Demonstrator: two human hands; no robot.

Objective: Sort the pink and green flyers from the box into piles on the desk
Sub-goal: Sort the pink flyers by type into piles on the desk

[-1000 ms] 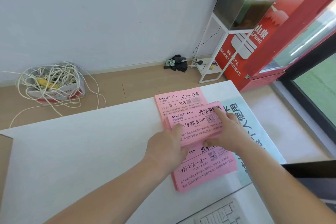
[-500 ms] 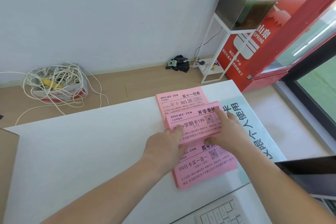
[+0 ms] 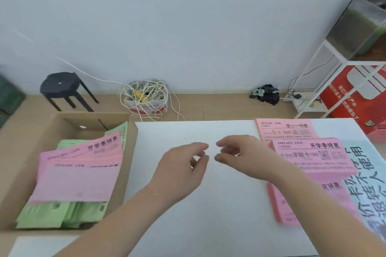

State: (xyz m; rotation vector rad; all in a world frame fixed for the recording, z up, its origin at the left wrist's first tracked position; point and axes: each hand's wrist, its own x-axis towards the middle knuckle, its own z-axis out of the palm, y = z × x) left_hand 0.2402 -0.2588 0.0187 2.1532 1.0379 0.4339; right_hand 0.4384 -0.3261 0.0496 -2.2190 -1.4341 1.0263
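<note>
A cardboard box (image 3: 27, 144) stands at the left on the white desk (image 3: 208, 215). Inside it pink flyers (image 3: 83, 173) lie on top of green flyers (image 3: 62, 213). At the right of the desk lies a pile of pink flyers (image 3: 313, 156), overlapping and fanned out. My left hand (image 3: 179, 171) and my right hand (image 3: 246, 156) hover side by side over the bare middle of the desk, between box and pile. Both have loosely curled fingers and hold nothing.
A pale blue poster (image 3: 367, 173) with large dark print lies under the pink pile at the right edge. Beyond the desk on the floor are a black stool (image 3: 62, 87), a box of tangled white cable (image 3: 146, 98), and a white rack (image 3: 325, 81) with a tank.
Both hands have let go of the pink flyers on the right pile and moved left over the bare desk. The view has swung left, bringing the box into sight.
</note>
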